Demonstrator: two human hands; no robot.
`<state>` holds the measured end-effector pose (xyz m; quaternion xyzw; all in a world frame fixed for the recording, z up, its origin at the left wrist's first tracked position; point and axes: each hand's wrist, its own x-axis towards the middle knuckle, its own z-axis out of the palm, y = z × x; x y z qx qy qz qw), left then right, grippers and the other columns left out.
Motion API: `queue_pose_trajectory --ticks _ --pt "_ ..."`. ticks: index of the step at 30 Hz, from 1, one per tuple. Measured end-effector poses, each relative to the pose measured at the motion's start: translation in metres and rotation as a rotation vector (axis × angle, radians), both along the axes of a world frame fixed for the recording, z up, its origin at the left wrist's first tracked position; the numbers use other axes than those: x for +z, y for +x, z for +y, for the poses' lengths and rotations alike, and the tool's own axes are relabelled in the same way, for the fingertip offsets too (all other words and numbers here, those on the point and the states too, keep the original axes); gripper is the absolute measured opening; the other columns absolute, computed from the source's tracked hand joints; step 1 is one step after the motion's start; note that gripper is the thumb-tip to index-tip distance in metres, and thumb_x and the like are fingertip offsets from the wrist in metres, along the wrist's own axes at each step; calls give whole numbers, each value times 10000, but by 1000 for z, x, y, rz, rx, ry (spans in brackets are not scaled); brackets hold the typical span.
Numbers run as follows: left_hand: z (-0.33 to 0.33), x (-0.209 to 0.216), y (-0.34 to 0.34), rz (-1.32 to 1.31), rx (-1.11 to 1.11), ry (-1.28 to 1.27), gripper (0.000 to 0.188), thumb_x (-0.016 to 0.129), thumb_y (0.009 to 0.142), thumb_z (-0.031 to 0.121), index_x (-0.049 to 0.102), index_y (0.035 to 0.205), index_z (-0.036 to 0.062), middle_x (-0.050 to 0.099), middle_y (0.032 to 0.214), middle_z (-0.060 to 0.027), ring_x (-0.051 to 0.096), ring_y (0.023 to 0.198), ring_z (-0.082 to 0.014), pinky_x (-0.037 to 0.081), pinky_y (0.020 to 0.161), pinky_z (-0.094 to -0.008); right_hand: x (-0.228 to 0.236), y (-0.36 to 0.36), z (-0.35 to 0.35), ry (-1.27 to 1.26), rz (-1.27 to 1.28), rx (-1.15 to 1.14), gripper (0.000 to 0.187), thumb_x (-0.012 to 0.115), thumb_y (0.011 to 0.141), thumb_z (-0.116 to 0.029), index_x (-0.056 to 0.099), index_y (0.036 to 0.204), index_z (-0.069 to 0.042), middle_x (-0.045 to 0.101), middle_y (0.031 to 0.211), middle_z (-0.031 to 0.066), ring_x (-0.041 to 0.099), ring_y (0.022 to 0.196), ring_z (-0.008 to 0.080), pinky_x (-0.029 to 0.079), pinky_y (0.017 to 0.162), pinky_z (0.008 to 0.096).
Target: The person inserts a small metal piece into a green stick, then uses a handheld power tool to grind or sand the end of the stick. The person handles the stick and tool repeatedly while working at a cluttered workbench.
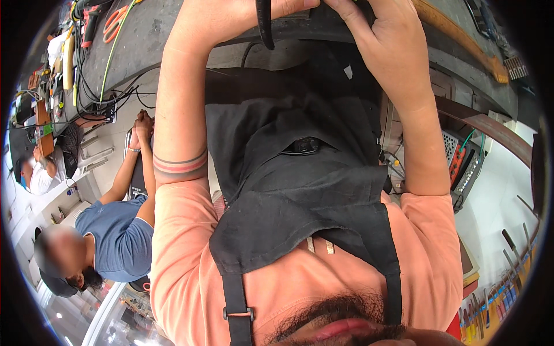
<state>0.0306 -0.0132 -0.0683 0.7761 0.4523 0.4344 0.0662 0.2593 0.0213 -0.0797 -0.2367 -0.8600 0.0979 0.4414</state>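
We see both of the person's forearms running up the picture to its top edge, toward twelve o'clock. The left hand point(231, 17) is curled shut around a black curved strap point(264, 26), which hangs out below the fist as a narrow dark loop. The right hand point(381, 34) sits just beside it, at about one o'clock, fingers bent over the dark edge at the top; what it grips lies past the picture's rim, so we cannot tell how firmly it is closed or on what. Between the two arms hangs a black apron point(300, 173), filling the middle of the view and leaving little open room there.

Behind the hands, the grey workbench point(167, 40) curves across the top. Its near edge runs from ten o'clock toward two o'clock. Black and yellow cables point(98, 81) crowd its left part, with orange-handled scissors point(115, 20) at eleven o'clock.

At nine o'clock a second person in a blue shirt point(112, 236) sits close beside the left arm, with clasped hands point(141, 127) raised near the bench edge. At three o'clock an orange and grey device point(464, 164) stands just beside the right elbow.
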Motion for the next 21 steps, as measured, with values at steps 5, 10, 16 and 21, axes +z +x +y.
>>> queue_pose_trajectory --ticks 5,10,16,21 --pt "-1 1 -1 13 -5 -3 738 893 698 204 599 1342 -5 571 1333 -157 565 1241 -291 457 1051 -381 0 -1 -1 -5 -11 -6 290 722 910 -84 667 1195 -66 680 1135 167 602 1146 402 456 1007 487" --pt "-4 4 1 -14 17 -38 741 899 700 213 599 1341 -6 573 1342 -158 565 1246 -291 456 1055 -381 6 -1 -2 -69 -43 1 287 727 897 -62 668 1177 -57 671 1107 172 605 1119 402 459 991 479" --pt "0 -1 -4 35 -2 24 758 904 699 219 593 1352 -8 572 1342 -161 565 1257 -296 456 1062 -385 2 0 0 -21 11 32 264 731 887 -55 673 1144 -47 657 1088 178 602 1103 408 461 977 474" --pt "0 -2 -4 14 -5 -9 769 906 702 216 586 1364 -11 565 1359 -164 562 1266 -293 453 1070 -387 1 0 0 -9 5 23 259 732 888 -59 676 1140 -43 658 1092 178 600 1110 406 460 979 472"
